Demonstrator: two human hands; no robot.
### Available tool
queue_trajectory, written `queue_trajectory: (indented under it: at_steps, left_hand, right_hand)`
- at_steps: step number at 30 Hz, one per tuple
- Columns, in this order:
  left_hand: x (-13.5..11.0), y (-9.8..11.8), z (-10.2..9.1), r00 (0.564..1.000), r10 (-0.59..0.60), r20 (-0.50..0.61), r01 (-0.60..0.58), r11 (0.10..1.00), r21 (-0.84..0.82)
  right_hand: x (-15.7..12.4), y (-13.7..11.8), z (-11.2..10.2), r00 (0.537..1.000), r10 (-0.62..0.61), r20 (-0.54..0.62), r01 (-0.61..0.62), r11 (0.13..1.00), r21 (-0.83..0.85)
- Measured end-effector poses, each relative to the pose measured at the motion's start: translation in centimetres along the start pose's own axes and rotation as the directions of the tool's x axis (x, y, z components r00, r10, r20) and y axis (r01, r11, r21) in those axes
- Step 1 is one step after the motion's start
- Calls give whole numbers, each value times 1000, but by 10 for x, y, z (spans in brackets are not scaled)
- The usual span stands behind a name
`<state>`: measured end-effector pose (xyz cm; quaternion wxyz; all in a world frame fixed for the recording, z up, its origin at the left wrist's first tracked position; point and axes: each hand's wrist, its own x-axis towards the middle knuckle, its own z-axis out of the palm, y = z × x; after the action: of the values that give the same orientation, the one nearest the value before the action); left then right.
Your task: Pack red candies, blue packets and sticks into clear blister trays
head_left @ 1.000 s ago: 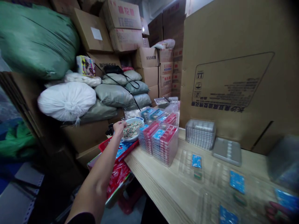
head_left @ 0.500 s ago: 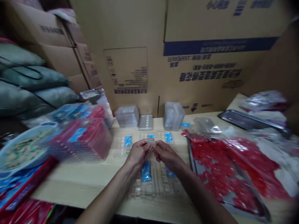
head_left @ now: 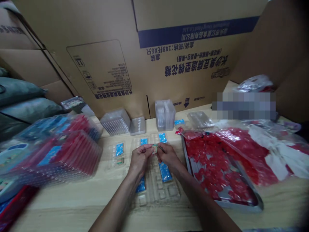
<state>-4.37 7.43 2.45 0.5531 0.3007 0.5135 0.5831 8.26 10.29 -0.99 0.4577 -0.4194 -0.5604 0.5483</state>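
Over the clear plastic trays, my left hand (head_left: 140,159) and my right hand (head_left: 170,156) meet, both with pinched fingers. Between their fingertips is a small green-and-beige piece (head_left: 154,148), too small to name. Blue packets lie in the compartments of the trays, one packet (head_left: 165,171) just below my right hand and another (head_left: 140,186) partly behind my left forearm. To the left, a separate clear tray (head_left: 111,158) holds a blue packet (head_left: 119,149) and a small greenish piece (head_left: 120,160).
Filled clear packs with red contents (head_left: 72,154) are stacked at left, beside a light-blue basin (head_left: 9,158). Empty clear trays (head_left: 116,122) stand at the back against a large cardboard box (head_left: 101,71). On the right, a metal tray (head_left: 189,158) holds red packets (head_left: 212,167).
The whole view has swung, so the table's things sit further left. My hands stay together, and the small piece between them now shows a beige face instead of a green loop.
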Motion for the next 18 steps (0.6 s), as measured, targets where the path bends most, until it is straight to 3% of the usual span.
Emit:
queue_trajectory:
  at_steps: [4,6,10,12,18]
  left_hand:
    - [3,-3,-3,995,101,-16,-98,989,113]
    - [4,-3,-7,991,131,-7,-128,977,169]
    - [4,-8,-13,977,211,42,-214,930,298]
    - [3,-12,-13,961,273,39,-271,908,319]
    - [-2,-23,-1,969,239,-62,-231,966,116]
  right_hand:
    - [-2,-5,-3,987,12,159,-31,992,119]
    - [-2,-4,-4,985,-24,171,10,997,81]
    - [-2,2,0,982,-176,66,181,978,-98]
    - [-3,4,5,985,-171,-4,169,978,-124]
    - [-11,3,17,997,-37,-74,46,992,116]
